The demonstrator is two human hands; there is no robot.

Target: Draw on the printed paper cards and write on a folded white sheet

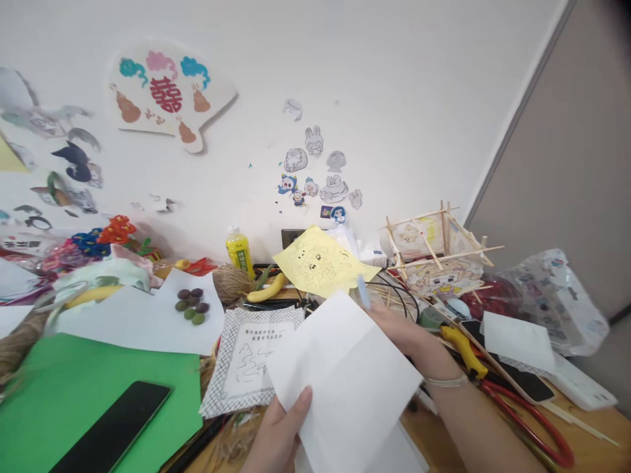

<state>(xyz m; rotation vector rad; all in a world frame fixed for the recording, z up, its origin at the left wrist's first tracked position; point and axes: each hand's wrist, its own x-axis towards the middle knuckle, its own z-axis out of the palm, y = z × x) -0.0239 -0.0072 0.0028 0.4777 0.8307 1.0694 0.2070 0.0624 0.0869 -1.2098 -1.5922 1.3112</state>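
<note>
- Left hand point(283, 424) pinches white sheet point(345, 381) at its lower-left edge, thumb on top.
- Right hand point(397, 332) at sheet's upper-right edge, fingers partly hidden; blue stick point(363, 292) by them, can't tell if gripped.
- Yellow drawing point(320, 261): just beyond sheet.
- Card point(250, 358): left of sheet.
- Yellow handle point(465, 351): right of sheet.

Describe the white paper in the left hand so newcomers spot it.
On the brown wooden table, find the white paper drawing with a black crosshatched border. Right of it, the left hand holds a white paper sheet. Unlike that drawing, its visible face is unmarked.
</note>
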